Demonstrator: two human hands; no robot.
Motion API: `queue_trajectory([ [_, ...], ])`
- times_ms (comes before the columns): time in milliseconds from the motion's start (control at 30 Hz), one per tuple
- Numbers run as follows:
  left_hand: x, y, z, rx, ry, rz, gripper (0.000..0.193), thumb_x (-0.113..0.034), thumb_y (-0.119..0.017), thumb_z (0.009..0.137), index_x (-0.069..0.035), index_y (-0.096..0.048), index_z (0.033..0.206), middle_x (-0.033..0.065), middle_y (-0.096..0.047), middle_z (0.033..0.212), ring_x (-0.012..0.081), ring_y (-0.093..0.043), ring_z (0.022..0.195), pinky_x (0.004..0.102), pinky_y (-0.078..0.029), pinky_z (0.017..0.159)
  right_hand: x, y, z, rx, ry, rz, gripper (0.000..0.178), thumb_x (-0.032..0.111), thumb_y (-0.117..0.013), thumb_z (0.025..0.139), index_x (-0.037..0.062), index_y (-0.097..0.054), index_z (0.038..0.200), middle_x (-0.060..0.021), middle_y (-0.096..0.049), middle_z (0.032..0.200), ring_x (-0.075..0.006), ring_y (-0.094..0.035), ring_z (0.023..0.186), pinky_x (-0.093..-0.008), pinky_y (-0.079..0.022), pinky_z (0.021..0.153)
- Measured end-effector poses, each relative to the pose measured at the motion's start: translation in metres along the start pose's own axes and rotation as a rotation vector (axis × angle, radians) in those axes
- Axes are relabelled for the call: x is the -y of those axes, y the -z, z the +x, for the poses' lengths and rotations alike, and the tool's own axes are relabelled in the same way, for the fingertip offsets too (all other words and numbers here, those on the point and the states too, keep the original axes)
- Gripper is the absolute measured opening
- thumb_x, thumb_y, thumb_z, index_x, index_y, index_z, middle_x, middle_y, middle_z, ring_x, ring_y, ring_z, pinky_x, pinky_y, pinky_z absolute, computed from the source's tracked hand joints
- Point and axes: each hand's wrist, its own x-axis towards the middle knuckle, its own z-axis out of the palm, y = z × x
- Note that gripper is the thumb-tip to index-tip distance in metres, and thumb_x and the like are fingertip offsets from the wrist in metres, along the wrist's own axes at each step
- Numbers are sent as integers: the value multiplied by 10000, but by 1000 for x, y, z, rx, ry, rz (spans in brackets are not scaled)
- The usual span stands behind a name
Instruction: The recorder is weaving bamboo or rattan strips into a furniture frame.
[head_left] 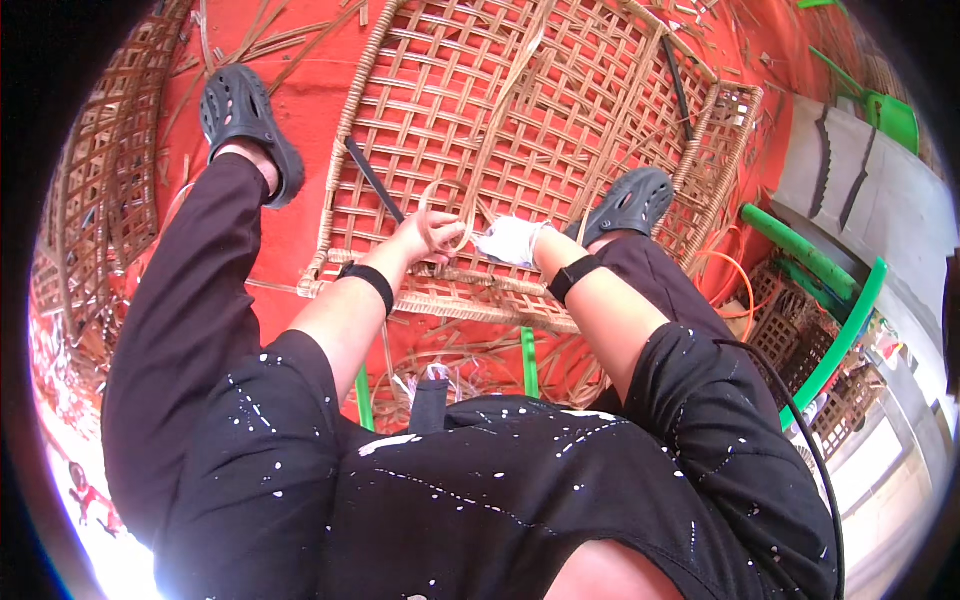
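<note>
1. In the head view, the panel (570,135) of woven cane lies on the red floor (298,125), just past the person's hands. Its near edge sits between the two feet.
2. The left hand (432,238) is bare and is over the near part of the panel. Its fingers are bent and look to be pinching a curl of the long strip (519,65), which runs to the far side.
3. The right hand (511,242) wears a white glove and is just beside the left one. I cannot tell if its fingers are pinching or only touching the strip.
4. My guess is that the step in hand is working the strip into the near part of the panel. The next move seems to call for a firm hold on the curl and a gentle pull, so it does not twist.
5. The glove hides the right fingertips. The right shoe (632,198) covers a bit of the panel, and the top of the picture cuts off its far end. Where the strip's tip goes is hard to see.
</note>
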Motion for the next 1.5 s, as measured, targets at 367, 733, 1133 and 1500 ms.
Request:
queue_trajectory([
  [367, 12, 10, 0, -13, -74, 134, 219, -215, -588, 860, -24, -614, 965, 8, -585, 687, 101, -597, 619, 207, -475, 535, 49, 48, -37, -56, -38, 661, 247, 272, -541, 757, 79, -530, 604, -27, -467, 477, -113, -421, 380, -272, -319, 355],
  [733, 11, -5, -5, -68, -161, -98, 375, -173, -643, 827, -39, -527, 1157, 13, -619, 828, 93, -590, 638, 192, -431, 493, 148, 164, -198, -369, 495, 1014, 316, 276, -472, 900, 84, -479, 649, 74, -325, 475, -34, -268, 367, -191, -195, 343],
  [1133, -11, -13, -20, -207, -237, 348, 317, -296, -612, 837, 4, -622, 940, 62, -625, 680, 115, -620, 605, 262, -474, 546, 141, 164, -238, -866, 508, 643, 145, 88, -560, 838, -36, -625, 877, -6, -482, 534, -58, -396, 408, -188, -263, 401],
  [1500, 8, -8, 0, -327, -345, 630, 240, -249, -597, 804, -47, -650, 924, 149, -629, 747, 254, -616, 712, 359, -480, 656, 148, 156, -309, -456, 177, -1044, 226, 304, -590, 761, 149, -607, 596, -102, -502, 484, -267, -543, 439, -356, -417, 417],
])
